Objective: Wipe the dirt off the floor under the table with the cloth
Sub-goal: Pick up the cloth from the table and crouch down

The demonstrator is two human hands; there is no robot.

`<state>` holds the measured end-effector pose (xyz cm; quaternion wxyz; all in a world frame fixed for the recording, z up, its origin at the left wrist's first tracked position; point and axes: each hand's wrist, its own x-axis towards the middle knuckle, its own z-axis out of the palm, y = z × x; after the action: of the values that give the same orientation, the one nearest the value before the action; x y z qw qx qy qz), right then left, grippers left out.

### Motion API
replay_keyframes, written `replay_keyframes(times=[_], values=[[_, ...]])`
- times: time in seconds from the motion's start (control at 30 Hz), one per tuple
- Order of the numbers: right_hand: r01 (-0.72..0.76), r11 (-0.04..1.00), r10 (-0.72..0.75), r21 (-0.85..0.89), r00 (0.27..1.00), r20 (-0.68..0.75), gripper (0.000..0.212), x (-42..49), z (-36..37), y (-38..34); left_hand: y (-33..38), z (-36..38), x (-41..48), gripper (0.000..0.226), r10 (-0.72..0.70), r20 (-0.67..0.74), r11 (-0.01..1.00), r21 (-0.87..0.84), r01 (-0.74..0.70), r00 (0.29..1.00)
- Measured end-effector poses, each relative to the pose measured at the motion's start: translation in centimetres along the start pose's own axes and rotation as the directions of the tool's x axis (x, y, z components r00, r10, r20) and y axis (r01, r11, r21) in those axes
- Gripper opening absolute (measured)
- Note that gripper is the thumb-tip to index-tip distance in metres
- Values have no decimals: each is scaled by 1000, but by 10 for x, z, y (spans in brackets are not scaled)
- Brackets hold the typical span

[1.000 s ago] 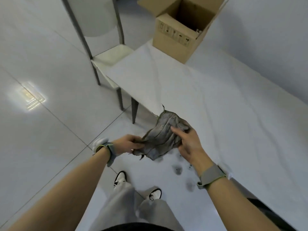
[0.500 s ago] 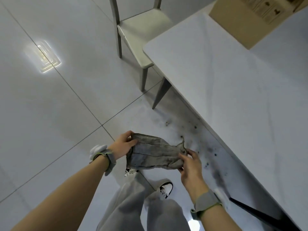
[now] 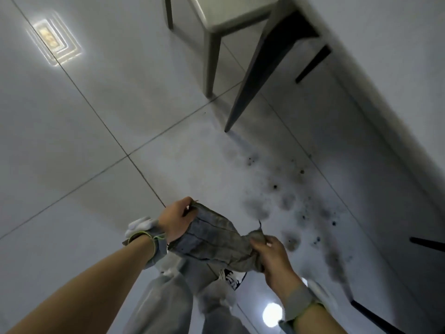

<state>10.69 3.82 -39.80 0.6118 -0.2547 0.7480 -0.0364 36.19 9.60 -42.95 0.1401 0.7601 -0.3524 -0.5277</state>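
A grey, stained cloth (image 3: 212, 239) is stretched between both hands above my legs. My left hand (image 3: 177, 219) pinches its upper left corner and my right hand (image 3: 269, 251) grips its bunched right end. Black specks and dark smudges of dirt (image 3: 291, 203) spread over the white tiled floor (image 3: 84, 145) just right of the cloth, beside and under the table edge. The white table (image 3: 390, 63) fills the upper right; one dark slanted table leg (image 3: 250, 75) stands on the floor beyond the dirt.
A pale chair (image 3: 216, 22) stands at the top, its leg beside the table leg. My grey trousers (image 3: 163, 304) and a black-and-white shoe (image 3: 230, 277) are below the cloth. Further dark legs (image 3: 375, 317) show at the lower right. A ceiling light reflects on the floor at the upper left.
The view has dropped lower, towards the floor; the cardboard box and most of the tabletop are out of sight. The hands have pulled the crumpled cloth out between them.
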Motion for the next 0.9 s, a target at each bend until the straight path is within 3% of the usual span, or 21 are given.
replay_keyframes(times=[0.23, 0.43, 0.63, 0.9], values=[[205, 898, -200, -389, 978, 55, 6, 153, 9, 24, -51, 81, 109, 11, 41, -88, 992, 126, -30, 995], [394, 717, -384, -574, 912, 146, 23, 283, 43, 14, -72, 107, 232, 4, 132, 62, 889, 433, -146, 989], [541, 611, -563, -578, 810, 163, 27, 379, 81, -6, -96, 95, 324, 17, 174, 78, 797, 574, -187, 982], [621, 543, -607, -565, 755, 247, 20, 435, 109, -6, -155, 78, 368, 6, 318, -39, 855, 444, -269, 947]])
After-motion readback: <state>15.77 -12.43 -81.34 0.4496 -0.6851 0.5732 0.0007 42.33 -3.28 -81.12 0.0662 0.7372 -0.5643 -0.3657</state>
